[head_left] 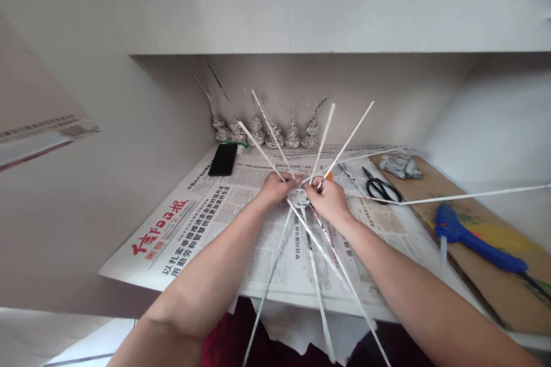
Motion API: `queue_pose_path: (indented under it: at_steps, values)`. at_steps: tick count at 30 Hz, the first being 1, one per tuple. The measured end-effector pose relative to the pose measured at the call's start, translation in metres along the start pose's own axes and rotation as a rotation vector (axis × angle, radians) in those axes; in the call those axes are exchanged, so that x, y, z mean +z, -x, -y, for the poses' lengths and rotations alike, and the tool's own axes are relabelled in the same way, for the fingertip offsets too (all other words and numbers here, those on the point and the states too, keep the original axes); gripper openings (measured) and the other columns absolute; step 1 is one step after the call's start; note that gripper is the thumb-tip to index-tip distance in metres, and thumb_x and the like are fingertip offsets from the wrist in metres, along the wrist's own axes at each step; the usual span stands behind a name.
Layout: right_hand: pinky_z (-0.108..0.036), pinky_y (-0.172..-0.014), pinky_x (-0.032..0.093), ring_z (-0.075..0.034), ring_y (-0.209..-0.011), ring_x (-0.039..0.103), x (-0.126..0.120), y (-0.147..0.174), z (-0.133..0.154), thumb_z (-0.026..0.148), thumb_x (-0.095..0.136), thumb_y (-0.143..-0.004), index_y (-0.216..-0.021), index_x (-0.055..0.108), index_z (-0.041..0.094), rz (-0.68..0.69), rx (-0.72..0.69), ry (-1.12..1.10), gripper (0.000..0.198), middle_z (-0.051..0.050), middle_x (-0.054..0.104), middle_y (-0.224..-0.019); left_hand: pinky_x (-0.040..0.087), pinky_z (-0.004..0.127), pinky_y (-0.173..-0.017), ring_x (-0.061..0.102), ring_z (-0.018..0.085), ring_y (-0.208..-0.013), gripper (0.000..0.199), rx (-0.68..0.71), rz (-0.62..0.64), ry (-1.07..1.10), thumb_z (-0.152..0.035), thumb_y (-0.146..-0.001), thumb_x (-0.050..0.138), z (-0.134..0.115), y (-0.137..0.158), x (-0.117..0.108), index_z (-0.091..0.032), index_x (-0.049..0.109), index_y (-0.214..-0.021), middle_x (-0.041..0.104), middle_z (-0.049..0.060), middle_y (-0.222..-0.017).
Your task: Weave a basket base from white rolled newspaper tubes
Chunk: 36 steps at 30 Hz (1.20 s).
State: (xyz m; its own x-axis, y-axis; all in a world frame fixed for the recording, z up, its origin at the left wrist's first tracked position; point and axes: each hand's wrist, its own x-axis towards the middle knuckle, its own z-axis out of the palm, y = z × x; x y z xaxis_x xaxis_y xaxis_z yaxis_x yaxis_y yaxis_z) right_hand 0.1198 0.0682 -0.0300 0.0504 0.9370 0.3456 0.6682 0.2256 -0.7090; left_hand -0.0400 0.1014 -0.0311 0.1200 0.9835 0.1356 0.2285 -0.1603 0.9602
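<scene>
A small round weaving (298,196) of rolled newspaper sits between my hands, above the newspaper sheet (202,223). Long thin paper sticks (317,287) spread out from it on all sides, several toward me and several toward the back wall. My left hand (278,186) is closed on the weaving's left edge, thumb and fingers pinching at the sticks. On the right edge my right hand (328,198) is closed too, its fingers around the base of a paper stick. One long paper strip (469,193) runs from near my right hand to the right.
Several finished woven gourd shapes (293,135) line the back wall. A black phone (222,160) lies at the left. To the right are black scissors (381,188), crumpled paper (401,166) and a blue glue gun (473,241) on cardboard (512,298). A panel (336,6) overhangs the back.
</scene>
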Motion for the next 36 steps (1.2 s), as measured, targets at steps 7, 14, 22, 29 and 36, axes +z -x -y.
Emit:
queue_pose_path:
  at_steps: [7, 14, 22, 29, 36]
  values:
    - [-0.026, -0.051, 0.033, -0.014, -0.046, 0.049, 0.0022, 0.0005, -0.001, 0.043, 0.056, -0.081, -0.057, 0.052, 0.023, 0.011, 0.024, -0.011, 0.032, 0.003, 0.053, -0.046, 0.031, 0.023, -0.049, 0.041, 0.009, -0.047, 0.033, -0.079, 0.023, 0.107, -0.047, -0.066, 0.072, -0.0028, 0.0024, 0.0001, -0.014, 0.065, -0.062, 0.05, -0.003, -0.049]
    - [-0.025, -0.05, 0.035, -0.015, -0.047, 0.053, 0.0023, -0.0008, -0.0012, 0.045, 0.054, -0.082, -0.059, 0.059, 0.022, 0.032, 0.081, -0.082, 0.033, 0.002, 0.057, -0.047, 0.029, 0.023, -0.047, 0.042, 0.008, -0.046, 0.03, -0.051, 0.077, 0.077, -0.042, -0.061, 0.076, 0.0004, 0.0019, -0.0053, -0.013, 0.069, -0.068, 0.053, -0.003, -0.05]
    - [-0.025, -0.054, 0.046, -0.017, -0.052, 0.064, 0.0032, -0.002, -0.0007, 0.039, 0.063, -0.076, -0.088, 0.066, 0.022, 0.015, 0.233, -0.236, 0.022, 0.001, 0.069, -0.062, 0.026, 0.023, -0.046, 0.039, 0.008, -0.043, 0.037, -0.064, 0.042, 0.07, -0.05, -0.066, 0.073, 0.0027, 0.0013, -0.0043, -0.016, 0.059, -0.058, 0.047, -0.005, -0.044]
    - [-0.025, -0.051, 0.048, -0.017, -0.052, 0.065, 0.0058, -0.0008, -0.0044, 0.04, 0.063, -0.076, -0.078, 0.068, 0.022, 0.086, 0.173, -0.225, 0.019, 0.001, 0.069, -0.059, 0.03, 0.023, -0.049, 0.042, 0.009, -0.046, 0.036, -0.091, 0.069, 0.127, -0.05, -0.065, 0.073, -0.001, 0.0047, -0.0017, -0.015, 0.064, -0.063, 0.051, -0.004, -0.049]
    - [-0.025, -0.054, 0.046, -0.017, -0.054, 0.065, 0.0066, -0.0008, -0.0036, 0.037, 0.06, -0.078, -0.077, 0.067, 0.022, 0.061, 0.177, -0.13, 0.016, 0.0, 0.069, -0.06, 0.041, 0.025, -0.057, 0.053, 0.012, -0.056, 0.026, -0.082, -0.015, 0.131, -0.037, -0.059, 0.076, 0.0066, 0.0021, 0.0021, -0.014, 0.065, -0.064, 0.062, 0.0, -0.058]
